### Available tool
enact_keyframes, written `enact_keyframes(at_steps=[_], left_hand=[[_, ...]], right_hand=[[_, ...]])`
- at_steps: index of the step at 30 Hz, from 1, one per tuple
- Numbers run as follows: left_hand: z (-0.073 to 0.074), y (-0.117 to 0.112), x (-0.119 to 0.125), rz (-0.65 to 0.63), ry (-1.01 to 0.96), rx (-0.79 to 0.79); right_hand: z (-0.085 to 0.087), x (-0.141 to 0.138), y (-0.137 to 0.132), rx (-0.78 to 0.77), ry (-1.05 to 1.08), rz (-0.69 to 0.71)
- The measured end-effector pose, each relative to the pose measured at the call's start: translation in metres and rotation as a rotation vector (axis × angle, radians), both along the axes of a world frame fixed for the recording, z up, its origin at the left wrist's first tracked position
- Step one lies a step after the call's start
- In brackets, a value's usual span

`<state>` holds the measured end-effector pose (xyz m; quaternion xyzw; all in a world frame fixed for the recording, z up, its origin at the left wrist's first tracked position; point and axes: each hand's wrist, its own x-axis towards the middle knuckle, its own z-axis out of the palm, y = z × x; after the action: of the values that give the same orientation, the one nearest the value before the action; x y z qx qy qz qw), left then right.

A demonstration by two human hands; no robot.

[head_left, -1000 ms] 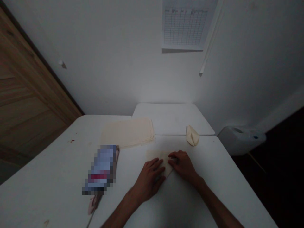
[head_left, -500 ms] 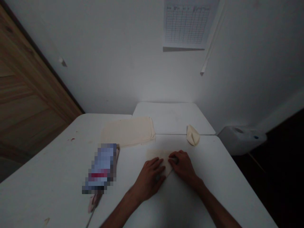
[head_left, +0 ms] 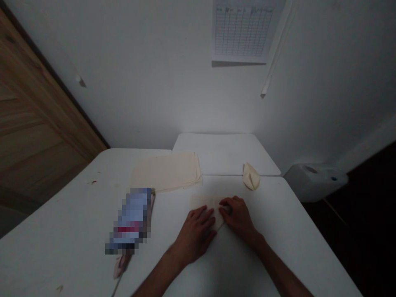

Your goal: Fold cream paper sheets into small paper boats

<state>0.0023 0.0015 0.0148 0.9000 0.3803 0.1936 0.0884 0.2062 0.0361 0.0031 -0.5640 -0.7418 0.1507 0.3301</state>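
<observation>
**Both hands pressing a cream cloth flat on the counter**

At the far left of the white counter [head_left: 62, 231] lies a blurred-out, pixelated object [head_left: 131, 220]; at its 1 o'clock sits a stack of cream cloths [head_left: 165, 171]. The left hand [head_left: 194, 231] lies palm-down, fingers spread, on the folded cream cloth [head_left: 206, 204]. The right hand [head_left: 238, 216], at its 2 o'clock, presses the cloth's right edge with curled fingers, gripping nothing. Since a second ago both hands have barely shifted, so the fold looks held and creased. A finished folded cloth [head_left: 250, 176] rests at 12 o'clock of the right hand.

text: none legible | wall chart [head_left: 243, 31]: ruled grid, print too small | packet [head_left: 131, 220]: blurred
</observation>
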Motion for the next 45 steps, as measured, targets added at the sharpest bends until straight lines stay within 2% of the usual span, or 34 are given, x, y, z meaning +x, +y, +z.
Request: enact_keyframes(at_steps=[9,36,42,45], left_hand=[[0.0089,-0.0023,0.0049,0.014,0.078,-0.003],[0.0073,-0.0051,0.004,0.033,0.1,0.043],[0.0085,-0.0033,0.0036,0.03,0.077,0.034],[0.0094,-0.0023,0.0039,0.033,0.095,0.02]], right_hand=[[-0.0001,-0.0007,0.0009,0.001,0.002,0.015],[-0.0027,-0.0002,0.0011,-0.009,-0.02,0.018],[-0.0019,0.0001,0.0017,0.016,-0.052,0.034],[0.0006,0.0007,0.0007,0.09,-0.104,-0.003]])
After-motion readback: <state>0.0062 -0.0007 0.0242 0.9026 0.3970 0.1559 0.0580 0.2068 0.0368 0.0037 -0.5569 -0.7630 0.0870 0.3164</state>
